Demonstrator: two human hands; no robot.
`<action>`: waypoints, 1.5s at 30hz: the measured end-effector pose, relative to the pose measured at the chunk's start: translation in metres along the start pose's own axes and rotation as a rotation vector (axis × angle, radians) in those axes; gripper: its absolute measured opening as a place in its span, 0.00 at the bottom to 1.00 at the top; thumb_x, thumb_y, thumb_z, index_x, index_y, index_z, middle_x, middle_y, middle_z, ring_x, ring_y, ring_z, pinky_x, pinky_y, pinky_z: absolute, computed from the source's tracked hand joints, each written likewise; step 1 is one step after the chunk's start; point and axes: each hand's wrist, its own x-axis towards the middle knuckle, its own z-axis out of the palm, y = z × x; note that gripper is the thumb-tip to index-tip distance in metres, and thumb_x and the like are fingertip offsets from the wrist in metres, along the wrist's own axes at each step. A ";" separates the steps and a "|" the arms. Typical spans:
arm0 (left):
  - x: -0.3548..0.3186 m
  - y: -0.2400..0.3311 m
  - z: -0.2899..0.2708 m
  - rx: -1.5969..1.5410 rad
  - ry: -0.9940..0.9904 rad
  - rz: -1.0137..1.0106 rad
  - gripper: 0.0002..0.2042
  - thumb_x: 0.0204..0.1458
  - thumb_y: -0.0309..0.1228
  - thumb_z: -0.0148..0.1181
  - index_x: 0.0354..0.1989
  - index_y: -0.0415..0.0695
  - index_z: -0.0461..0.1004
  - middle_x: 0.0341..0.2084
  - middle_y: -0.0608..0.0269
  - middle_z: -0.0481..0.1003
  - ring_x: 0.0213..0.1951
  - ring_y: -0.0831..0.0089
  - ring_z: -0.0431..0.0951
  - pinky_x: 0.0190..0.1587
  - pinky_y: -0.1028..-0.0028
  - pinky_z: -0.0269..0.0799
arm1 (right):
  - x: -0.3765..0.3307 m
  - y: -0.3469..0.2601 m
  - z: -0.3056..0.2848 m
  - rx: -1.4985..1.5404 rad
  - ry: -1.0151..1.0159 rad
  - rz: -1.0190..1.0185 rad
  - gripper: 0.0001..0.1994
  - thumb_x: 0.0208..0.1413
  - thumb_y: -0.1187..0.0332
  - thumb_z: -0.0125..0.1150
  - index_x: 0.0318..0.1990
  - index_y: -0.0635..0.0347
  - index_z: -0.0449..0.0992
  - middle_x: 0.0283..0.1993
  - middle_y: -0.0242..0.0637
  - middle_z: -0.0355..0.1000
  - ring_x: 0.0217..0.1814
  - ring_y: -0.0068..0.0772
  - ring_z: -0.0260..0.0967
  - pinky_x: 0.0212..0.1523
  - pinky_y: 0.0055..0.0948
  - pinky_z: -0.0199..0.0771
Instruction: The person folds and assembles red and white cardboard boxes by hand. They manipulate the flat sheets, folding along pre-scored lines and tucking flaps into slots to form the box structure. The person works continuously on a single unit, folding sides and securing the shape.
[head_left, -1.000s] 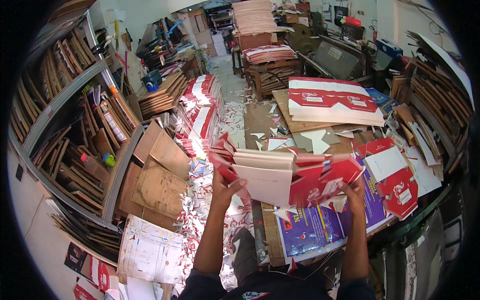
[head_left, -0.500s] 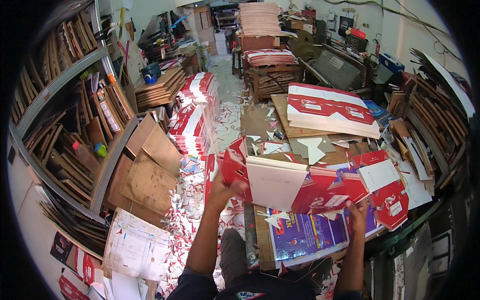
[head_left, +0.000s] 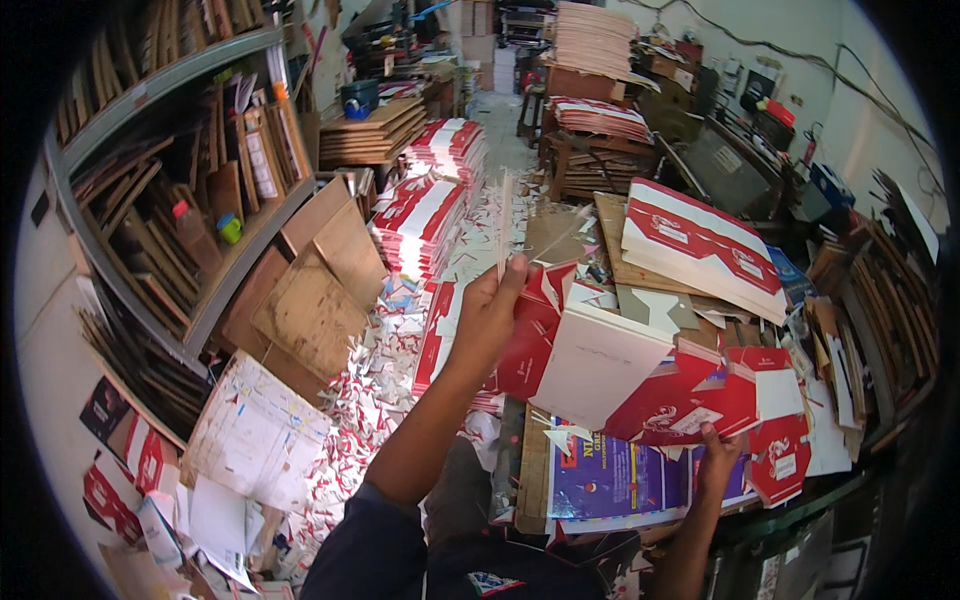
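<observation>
A bundle of red-and-white die-cut carton sheets (head_left: 605,360) is held tilted over the workbench, its layered edges showing along the top. My left hand (head_left: 490,312) is closed at the bundle's left end, thumb uppermost. Just above that hand a thin pale strip (head_left: 506,215) stands upright; whether it belongs to the bundle I cannot tell. At the lower right corner, my right hand (head_left: 718,455) grips the sheets, with its thumb on the front face. Under the bundle lies a purple printed sheet (head_left: 620,490) on a wooden board.
More red carton sheets (head_left: 780,450) lie to the right. Behind them, a thick carton stack (head_left: 700,245) rests on a board. Tall carton stacks (head_left: 425,215) stand on the floor, which is strewn with paper offcuts (head_left: 365,430). A shelf (head_left: 250,235) full of boards runs along the left.
My left hand has risen along the bundle's left end, and the pale strip now shows clearly above it. My right hand keeps hold of the lower right corner. The view has turned slightly left.
</observation>
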 end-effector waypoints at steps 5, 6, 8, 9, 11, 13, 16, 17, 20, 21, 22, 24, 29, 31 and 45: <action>0.022 -0.025 -0.008 -0.660 0.300 0.004 0.19 0.68 0.46 0.48 0.27 0.47 0.66 0.22 0.71 0.65 0.25 0.78 0.64 0.34 0.76 0.66 | -0.002 0.010 -0.006 -0.048 -0.048 -0.048 0.30 0.50 0.59 0.76 0.56 0.64 0.71 0.49 0.38 0.75 0.50 0.32 0.71 0.54 0.34 0.69; 0.026 -0.015 -0.002 -0.818 0.439 -0.077 0.21 0.69 0.46 0.47 0.23 0.50 0.59 0.15 0.73 0.54 0.17 0.76 0.54 0.25 0.75 0.59 | -0.003 0.012 -0.006 -0.040 -0.045 -0.046 0.30 0.50 0.59 0.76 0.56 0.65 0.71 0.48 0.38 0.75 0.49 0.32 0.71 0.53 0.34 0.69; 0.026 -0.022 -0.024 -0.878 0.297 -0.141 0.21 0.69 0.47 0.46 0.23 0.50 0.58 0.15 0.74 0.51 0.16 0.77 0.52 0.21 0.74 0.54 | -0.003 0.015 -0.008 -0.039 -0.032 -0.046 0.30 0.50 0.59 0.76 0.56 0.65 0.71 0.48 0.38 0.75 0.48 0.31 0.71 0.53 0.34 0.69; 0.025 -0.025 -0.038 -0.908 0.231 -0.169 0.21 0.69 0.47 0.45 0.23 0.51 0.58 0.14 0.74 0.49 0.15 0.77 0.51 0.19 0.74 0.52 | -0.003 0.015 -0.008 -0.046 -0.027 -0.048 0.29 0.50 0.59 0.76 0.56 0.65 0.71 0.48 0.38 0.75 0.48 0.31 0.71 0.52 0.34 0.70; 0.024 -0.034 -0.056 -0.654 0.291 -0.120 0.22 0.69 0.46 0.44 0.21 0.53 0.56 0.13 0.75 0.51 0.16 0.79 0.50 0.18 0.75 0.45 | -0.002 0.020 -0.009 -0.045 -0.010 -0.075 0.29 0.50 0.59 0.75 0.56 0.65 0.71 0.48 0.38 0.75 0.48 0.31 0.71 0.52 0.35 0.70; 0.026 -0.062 -0.074 -0.411 0.356 -0.057 0.23 0.68 0.47 0.45 0.20 0.52 0.55 0.13 0.73 0.54 0.15 0.79 0.53 0.17 0.76 0.46 | 0.000 0.028 -0.011 -0.020 0.004 -0.122 0.29 0.51 0.60 0.75 0.56 0.65 0.71 0.49 0.39 0.75 0.48 0.32 0.71 0.52 0.35 0.69; 0.017 -0.114 -0.100 0.424 0.427 0.298 0.21 0.68 0.43 0.45 0.25 0.43 0.69 0.13 0.59 0.63 0.17 0.68 0.65 0.21 0.66 0.61 | -0.001 0.037 -0.027 -0.052 -0.026 -0.024 0.28 0.51 0.60 0.74 0.56 0.65 0.71 0.50 0.39 0.75 0.49 0.32 0.71 0.55 0.35 0.68; 0.013 -0.128 -0.112 0.771 0.440 0.467 0.21 0.68 0.42 0.44 0.28 0.40 0.72 0.13 0.56 0.65 0.18 0.65 0.68 0.23 0.63 0.64 | -0.002 0.039 -0.027 -0.021 -0.005 -0.056 0.28 0.51 0.60 0.74 0.55 0.65 0.71 0.50 0.39 0.75 0.50 0.32 0.71 0.55 0.35 0.68; 0.001 -0.222 -0.257 1.200 0.650 0.268 0.12 0.62 0.33 0.49 0.43 0.40 0.77 0.28 0.42 0.78 0.28 0.45 0.78 0.32 0.52 0.73 | 0.000 0.030 -0.009 0.061 0.009 -0.114 0.27 0.52 0.59 0.74 0.55 0.65 0.72 0.50 0.39 0.75 0.50 0.32 0.71 0.56 0.36 0.67; -0.015 -0.232 -0.285 1.334 0.681 0.075 0.12 0.61 0.32 0.49 0.44 0.41 0.78 0.30 0.41 0.79 0.30 0.46 0.80 0.34 0.51 0.74 | -0.002 0.029 -0.011 0.066 0.017 -0.108 0.27 0.52 0.59 0.74 0.55 0.65 0.72 0.50 0.39 0.75 0.50 0.33 0.71 0.56 0.36 0.67; -0.038 -0.244 -0.330 1.424 0.656 -0.110 0.13 0.61 0.34 0.50 0.42 0.41 0.78 0.31 0.41 0.79 0.33 0.45 0.81 0.36 0.50 0.75 | -0.002 0.029 -0.011 0.084 0.017 -0.099 0.27 0.52 0.59 0.74 0.55 0.65 0.72 0.50 0.39 0.75 0.51 0.33 0.71 0.56 0.36 0.67; -0.065 -0.241 -0.352 1.396 0.784 -0.374 0.16 0.60 0.41 0.52 0.44 0.41 0.77 0.32 0.41 0.79 0.35 0.42 0.80 0.40 0.48 0.75 | -0.003 0.027 -0.013 0.049 0.006 -0.108 0.28 0.52 0.59 0.73 0.56 0.65 0.71 0.51 0.40 0.75 0.52 0.34 0.72 0.57 0.37 0.67; -0.095 -0.236 -0.342 1.534 0.928 -0.627 0.56 0.47 0.52 0.68 0.72 0.29 0.39 0.63 0.29 0.56 0.64 0.41 0.60 0.66 0.49 0.56 | 0.000 0.033 -0.014 0.026 -0.036 -0.060 0.27 0.53 0.61 0.73 0.56 0.66 0.71 0.52 0.41 0.75 0.53 0.34 0.72 0.58 0.37 0.67; -0.077 -0.230 -0.320 1.308 0.774 -0.301 0.54 0.48 0.50 0.69 0.71 0.27 0.42 0.65 0.31 0.55 0.66 0.43 0.58 0.68 0.53 0.54 | 0.000 0.030 -0.008 0.069 -0.010 -0.084 0.27 0.53 0.61 0.73 0.56 0.65 0.71 0.51 0.41 0.75 0.52 0.34 0.72 0.58 0.36 0.67; 0.000 -0.084 -0.006 -0.140 -0.348 -0.056 0.39 0.53 0.40 0.71 0.67 0.36 0.57 0.57 0.52 0.70 0.57 0.69 0.71 0.60 0.66 0.68 | -0.001 0.005 -0.004 0.114 0.035 -0.045 0.27 0.52 0.66 0.72 0.58 0.66 0.69 0.52 0.41 0.74 0.51 0.34 0.72 0.56 0.36 0.68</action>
